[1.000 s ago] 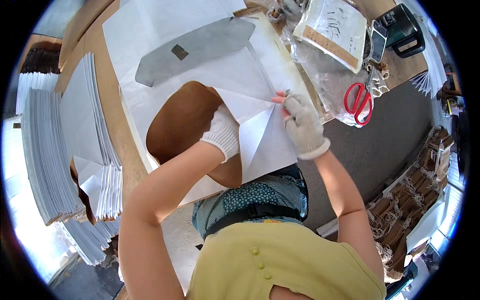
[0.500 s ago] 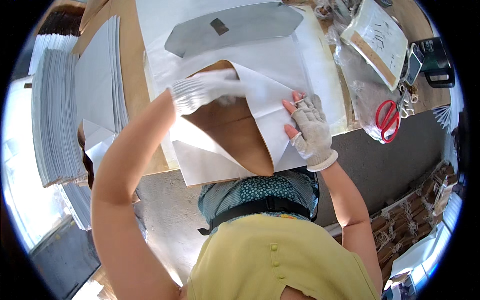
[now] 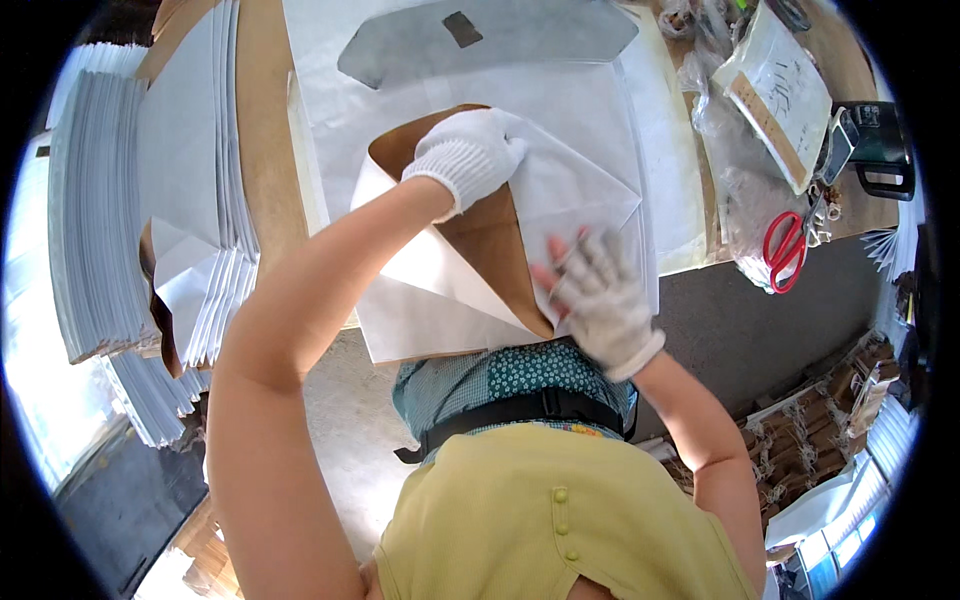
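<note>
Your left hand (image 3: 468, 152), in a white knit glove, lies palm down on the far part of the white paper sheet (image 3: 570, 195), fingers curled over the fold where the paper wraps the brown template (image 3: 490, 235); it presses rather than grips. Your right hand (image 3: 597, 292), also gloved, rests flat with fingers spread on the near right corner of the same sheet, holding nothing.

The sheet lies in the middle of the table (image 3: 262, 150), directly under and between both hands, its folded flaps crossing over the brown template. Just beyond your left hand lies a grey metal plate (image 3: 490, 45). Stacks of folded white paper (image 3: 190, 200) stand well to the left. Red-handled scissors (image 3: 785, 250) lie to the right, near clear plastic bags (image 3: 740, 150).
</note>
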